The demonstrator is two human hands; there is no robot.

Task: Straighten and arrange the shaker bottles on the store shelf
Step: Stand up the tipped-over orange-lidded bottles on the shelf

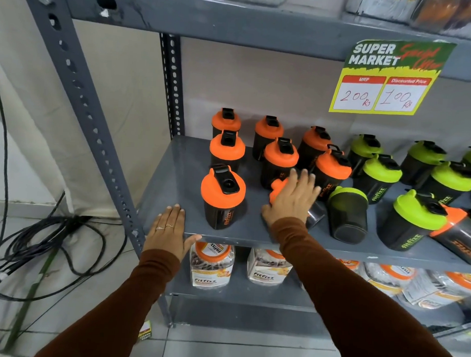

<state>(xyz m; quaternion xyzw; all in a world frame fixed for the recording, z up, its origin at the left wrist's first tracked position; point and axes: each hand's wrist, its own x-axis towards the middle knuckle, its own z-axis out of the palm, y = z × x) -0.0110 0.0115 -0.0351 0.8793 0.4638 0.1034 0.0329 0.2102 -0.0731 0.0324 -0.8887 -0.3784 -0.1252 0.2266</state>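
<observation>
Several black shaker bottles with orange lids stand upright at the left of the grey shelf; the nearest one stands at the front. One orange-lidded bottle lies on its side, and my right hand rests over it with fingers spread, mostly hiding it. My left hand lies flat on the shelf's front edge, holding nothing. Green-lidded bottles stand to the right. One green-lidded bottle lies tipped toward me. Another orange-lidded bottle lies on its side at the far right.
A price sign hangs from the shelf above. Jars of fitfizz fill the shelf below. A slotted grey upright frames the left side. Black cables lie on the tiled floor at the left.
</observation>
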